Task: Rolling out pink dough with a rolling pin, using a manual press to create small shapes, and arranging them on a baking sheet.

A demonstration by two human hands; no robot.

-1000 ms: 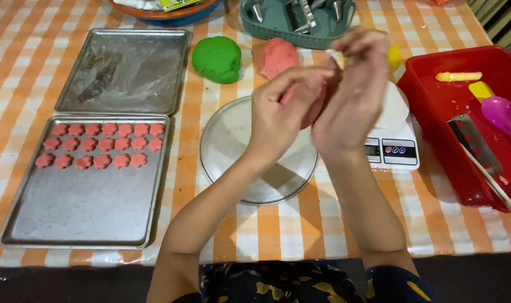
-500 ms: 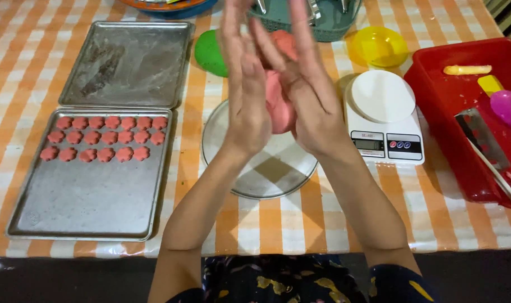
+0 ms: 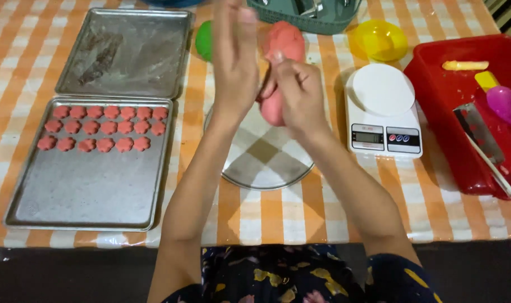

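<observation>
My left hand (image 3: 233, 62) and my right hand (image 3: 299, 96) are raised above a round glass plate (image 3: 266, 163), palms facing each other. Pressed between them is a long piece of pink dough (image 3: 272, 112), and its lower end sticks out below my right palm. My left fingers are stretched flat, while my right fingers curl around the piece. A larger lump of pink dough (image 3: 288, 38) lies on the table just behind my hands. A green dough ball (image 3: 203, 40) is partly hidden by my left hand.
At the left, a metal tray (image 3: 87, 191) holds several pink flower-shaped pieces (image 3: 104, 128), with a floured tray (image 3: 126, 50) behind it. At the right are a white kitchen scale (image 3: 383, 106), a yellow bowl (image 3: 381, 39) and a red tub (image 3: 452, 95) of tools. A green basket (image 3: 322, 22) stands at the back.
My hands have slid against each other around the pink piece, the right one now lower and the left one higher. The view has shifted slightly. The trays and scale are unmoved.
</observation>
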